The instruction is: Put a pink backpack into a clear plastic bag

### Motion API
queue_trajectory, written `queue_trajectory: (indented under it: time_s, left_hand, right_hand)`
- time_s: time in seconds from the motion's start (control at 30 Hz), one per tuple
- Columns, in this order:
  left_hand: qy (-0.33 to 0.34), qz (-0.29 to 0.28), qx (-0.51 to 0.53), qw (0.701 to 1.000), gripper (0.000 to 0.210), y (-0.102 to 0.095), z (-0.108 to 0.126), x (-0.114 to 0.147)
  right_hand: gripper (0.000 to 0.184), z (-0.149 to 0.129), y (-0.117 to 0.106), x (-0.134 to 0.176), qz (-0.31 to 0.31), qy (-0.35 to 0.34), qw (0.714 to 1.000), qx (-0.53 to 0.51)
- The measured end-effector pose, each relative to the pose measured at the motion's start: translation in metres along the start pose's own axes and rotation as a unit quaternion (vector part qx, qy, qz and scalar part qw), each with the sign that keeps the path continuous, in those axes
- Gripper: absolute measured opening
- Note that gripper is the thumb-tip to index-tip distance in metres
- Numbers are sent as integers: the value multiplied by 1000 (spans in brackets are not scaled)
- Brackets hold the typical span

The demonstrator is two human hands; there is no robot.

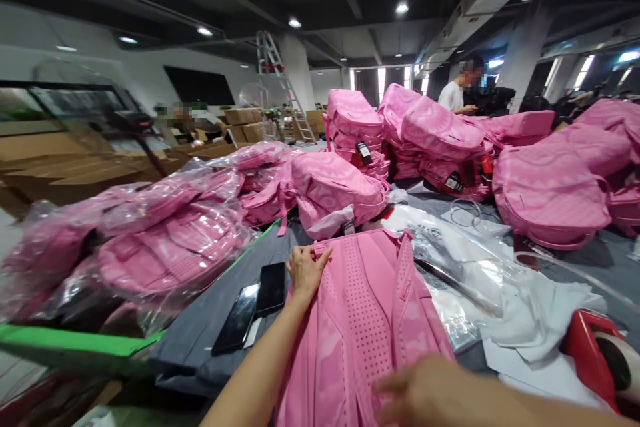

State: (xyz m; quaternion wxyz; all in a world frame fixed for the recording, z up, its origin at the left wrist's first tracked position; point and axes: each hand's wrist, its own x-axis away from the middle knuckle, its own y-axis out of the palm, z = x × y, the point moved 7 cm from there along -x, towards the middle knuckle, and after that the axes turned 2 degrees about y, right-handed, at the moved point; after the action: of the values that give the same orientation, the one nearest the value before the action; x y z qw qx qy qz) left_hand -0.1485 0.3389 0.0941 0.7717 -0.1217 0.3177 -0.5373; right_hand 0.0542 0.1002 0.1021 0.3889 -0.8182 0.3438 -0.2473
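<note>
A pink backpack [367, 293] lies in front of me with its perforated back panel and shoulder straps facing up. My left hand [306, 271] is closed on its upper left edge, thumb on top and fingers curled over the side. Low over the bag's right part is my right hand [423, 387], smeared by motion, so its fingers and any contact are unclear. Two dark phones [271, 289] lie on the grey table cover just left of the bag.
Plastic-wrapped pink backpacks [170, 247] are heaped at left beside a green edge [75, 341]. Unwrapped pink backpacks [550, 190] stand behind and right. Clear plastic bags [460, 267], white tissue [545, 320] and a red tape dispenser [593, 353] lie right. A person [457, 90] stands beyond.
</note>
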Motion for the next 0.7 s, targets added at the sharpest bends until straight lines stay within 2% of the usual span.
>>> queue_trajectory:
  time_s: [0.07, 0.1, 0.13, 0.2, 0.23, 0.3, 0.37, 0.4, 0.47, 0.53, 0.6, 0.67, 0.7]
  left_hand:
    - [55, 28, -98, 993, 44, -4, 13, 6]
    - [98, 38, -141, 984, 53, -5, 23, 8]
    - [148, 36, -168, 974, 59, -3, 35, 10]
    - [246, -14, -156, 957, 50, 12, 61, 16]
    - [287, -66, -126, 947, 37, 25, 73, 20]
    - [329, -192, -42, 924, 16, 57, 94, 32]
    - [339, -274, 35, 899, 19, 86, 113, 41]
    - [344, -281, 61, 894, 29, 97, 121, 43]
    - [366, -242, 81, 895, 53, 111, 137, 41]
    - [398, -193, 70, 894, 62, 117, 150, 39]
    - [417, -130, 55, 898, 46, 112, 161, 40]
    - [410, -30, 63, 909, 24, 95, 169, 41]
    - [398, 26, 74, 914, 22, 84, 172, 42]
  right_hand:
    - [24, 32, -62, -1, 114, 78, 990, -9]
    - [30, 55, -97, -1, 199, 151, 968, -3]
    - [34, 78, -128, 0, 274, 229, 934, 21]
    - [38, 119, -167, -6, 346, 344, 872, 26]
    - [38, 134, -176, -13, 358, 372, 856, 19]
    - [33, 148, -183, -31, 368, 373, 852, -2]
    - [25, 145, -184, -42, 393, 339, 855, -7]
    - [21, 139, -184, -43, 411, 313, 856, -8]
    - [17, 123, -186, -37, 455, 229, 860, -30]
    - [17, 107, -189, -26, 484, 131, 862, -72]
    - [18, 96, -191, -14, 489, 79, 862, -107]
    - [20, 93, -190, -8, 473, 101, 867, -120]
    - [22, 94, -189, -7, 466, 123, 867, -126]
